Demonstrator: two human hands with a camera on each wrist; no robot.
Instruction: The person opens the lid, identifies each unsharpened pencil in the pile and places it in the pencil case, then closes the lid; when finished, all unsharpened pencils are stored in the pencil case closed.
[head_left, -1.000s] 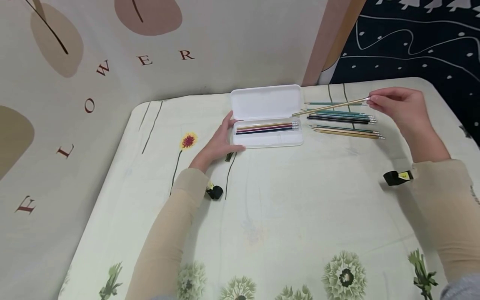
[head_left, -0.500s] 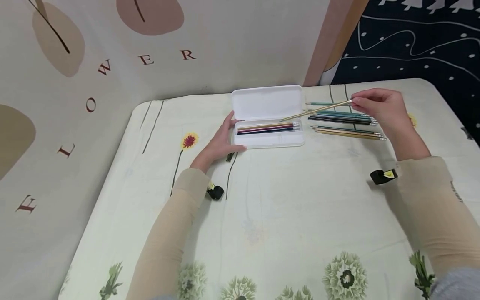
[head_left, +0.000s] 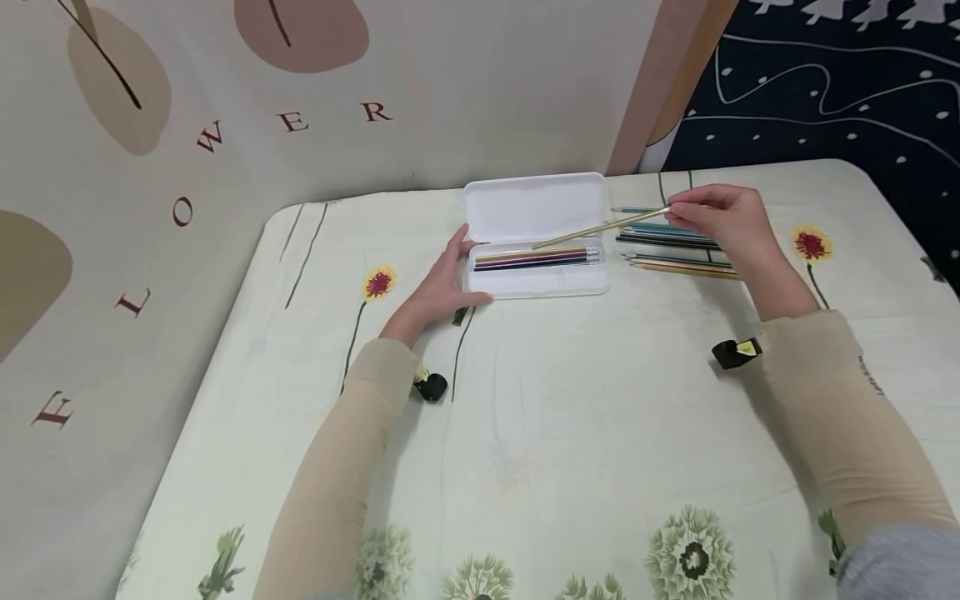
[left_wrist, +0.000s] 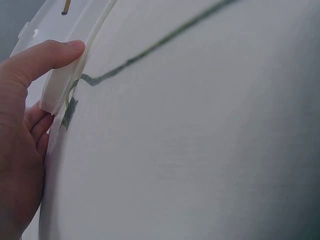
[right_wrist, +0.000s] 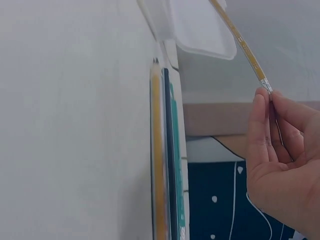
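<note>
A gold pencil (head_left: 600, 229) is pinched at its eraser end by my right hand (head_left: 723, 218). It slants down to the left, with its tip over the back of the white pencil case (head_left: 540, 285). The case lies open, its lid (head_left: 534, 204) folded back toward the wall. Several pencils (head_left: 536, 259) lie side by side in its tray. At the case's left end, my left hand (head_left: 442, 279) grips it, thumb (left_wrist: 65, 52) on the near rim and fingers round the end. In the right wrist view, thumb and fingertips meet on the pencil's silver ferrule (right_wrist: 266, 85).
Right of the case lie loose pencils in groups: teal and black pencils (head_left: 660, 237) behind, gold and dark pencils (head_left: 682, 266) nearer. They sit partly under my right hand. A light floral cloth (head_left: 585, 400) covers the table, with a printed wall hanging (head_left: 487, 92) behind.
My right hand has moved left with the gold pencil, bringing its tip from the case's right edge to over the middle of the case. The left hand stays on the case.
</note>
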